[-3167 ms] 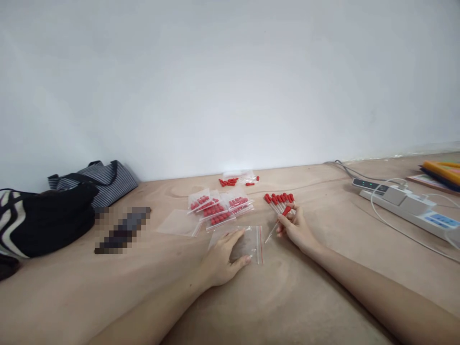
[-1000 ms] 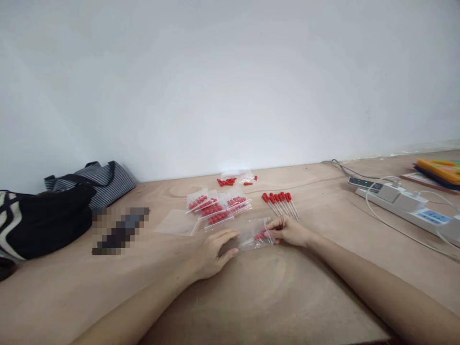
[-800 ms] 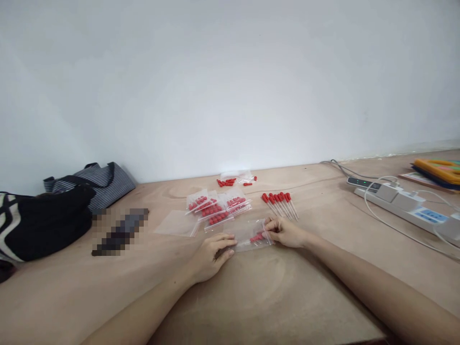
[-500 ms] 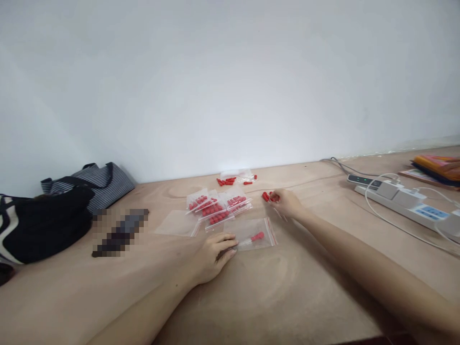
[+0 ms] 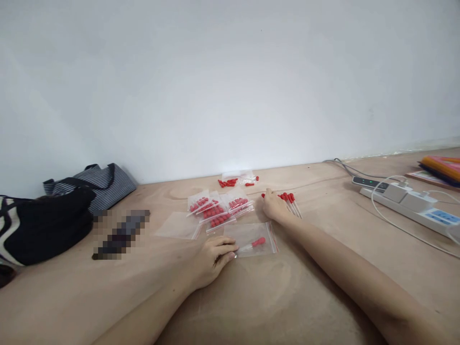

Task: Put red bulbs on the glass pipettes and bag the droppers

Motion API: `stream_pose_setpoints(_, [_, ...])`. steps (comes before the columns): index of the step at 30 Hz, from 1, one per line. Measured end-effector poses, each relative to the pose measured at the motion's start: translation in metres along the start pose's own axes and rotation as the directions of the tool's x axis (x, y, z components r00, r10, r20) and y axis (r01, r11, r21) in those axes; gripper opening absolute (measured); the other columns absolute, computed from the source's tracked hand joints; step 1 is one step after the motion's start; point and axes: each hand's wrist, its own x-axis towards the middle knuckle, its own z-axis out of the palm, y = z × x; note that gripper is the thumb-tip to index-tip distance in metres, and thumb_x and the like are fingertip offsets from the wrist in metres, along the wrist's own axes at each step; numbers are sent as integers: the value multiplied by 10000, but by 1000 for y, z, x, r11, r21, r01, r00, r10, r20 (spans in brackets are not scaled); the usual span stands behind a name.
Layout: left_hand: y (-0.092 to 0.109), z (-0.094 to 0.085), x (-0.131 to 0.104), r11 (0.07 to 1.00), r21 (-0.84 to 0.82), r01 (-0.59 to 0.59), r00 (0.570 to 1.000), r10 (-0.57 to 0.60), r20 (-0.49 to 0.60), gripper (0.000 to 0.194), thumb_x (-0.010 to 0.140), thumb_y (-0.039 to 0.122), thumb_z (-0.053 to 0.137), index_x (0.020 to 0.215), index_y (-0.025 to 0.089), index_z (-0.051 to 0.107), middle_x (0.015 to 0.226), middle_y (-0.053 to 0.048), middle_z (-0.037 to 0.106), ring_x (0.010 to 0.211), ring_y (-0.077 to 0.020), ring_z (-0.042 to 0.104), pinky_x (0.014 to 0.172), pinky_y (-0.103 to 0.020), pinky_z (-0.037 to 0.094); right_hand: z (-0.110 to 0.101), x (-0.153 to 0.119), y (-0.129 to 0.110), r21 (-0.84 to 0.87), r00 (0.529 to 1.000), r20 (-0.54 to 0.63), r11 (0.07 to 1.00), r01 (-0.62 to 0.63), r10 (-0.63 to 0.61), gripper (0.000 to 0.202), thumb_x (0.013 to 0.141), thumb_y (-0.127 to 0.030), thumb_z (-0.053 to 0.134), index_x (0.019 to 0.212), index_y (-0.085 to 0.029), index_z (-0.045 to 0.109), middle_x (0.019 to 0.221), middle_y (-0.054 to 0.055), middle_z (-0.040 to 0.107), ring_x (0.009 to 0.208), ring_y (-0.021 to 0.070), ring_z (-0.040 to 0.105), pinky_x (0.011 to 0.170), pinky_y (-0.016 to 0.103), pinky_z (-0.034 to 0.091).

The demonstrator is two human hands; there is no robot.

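My left hand [image 5: 215, 258] rests on the table, thumb and fingers closed at the left end of a clear zip bag [image 5: 235, 235]. Inside that bag lies one dropper [image 5: 258, 242] with a red bulb. My right hand [image 5: 275, 206] is farther off, its fingers bent down and closed at a red-bulbed dropper [image 5: 263, 195], whose tip is mostly hidden. Just right of this hand, several loose droppers [image 5: 292, 201] lie side by side with red bulbs away from me. Filled zip bags [image 5: 217, 211] with red bulbs overlap beyond my left hand.
A flat bag [image 5: 176, 225] lies left of the filled ones. Loose red bulbs [image 5: 228, 182] and clear plastic [image 5: 237, 175] sit near the wall. Black and striped bags [image 5: 57, 220] stand left, beside a blurred-out object [image 5: 122, 235]. A power strip [image 5: 406, 201] with cables lies right.
My right hand has shifted slightly left, uncovering the loose droppers on its right. My left hand stays at the zip bag. The view has shifted a little.
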Motion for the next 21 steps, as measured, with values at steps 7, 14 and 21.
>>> stream_pose_setpoints(7, [0, 1, 1, 1000, -1, 0, 1000, 0, -18, 236, 828, 248, 459, 969, 233, 647, 1036, -43, 632, 965, -181, 569, 862, -341, 451, -26, -24, 44, 536, 985, -137, 829, 162, -104, 185, 839, -280, 333, 988, -189, 391, 792, 29, 543, 700, 145, 558, 621, 258, 424])
stream_pose_setpoints(14, [2, -1, 3, 1000, -5, 8, 1000, -8, -17, 239, 822, 258, 467, 1009, 233, 613, 1022, -40, 631, 961, -187, 562, 866, -354, 444, -7, -56, 64, 908, 994, 8, 415, -54, 111, 276, 759, -418, 446, 919, -225, 333, 600, -58, 435, 475, 109, 477, 468, 256, 442])
stream_pose_setpoints(21, [4, -4, 1, 997, -4, 81, 996, -81, -40, 343, 790, 272, 508, 1130, 227, 518, 1173, -57, 550, 1072, -220, 501, 923, -391, 406, -2, -73, 35, 965, 985, 71, 241, -107, 156, 286, 676, -375, 540, 813, -242, 328, 711, -50, 442, 547, 94, 531, 539, 264, 515])
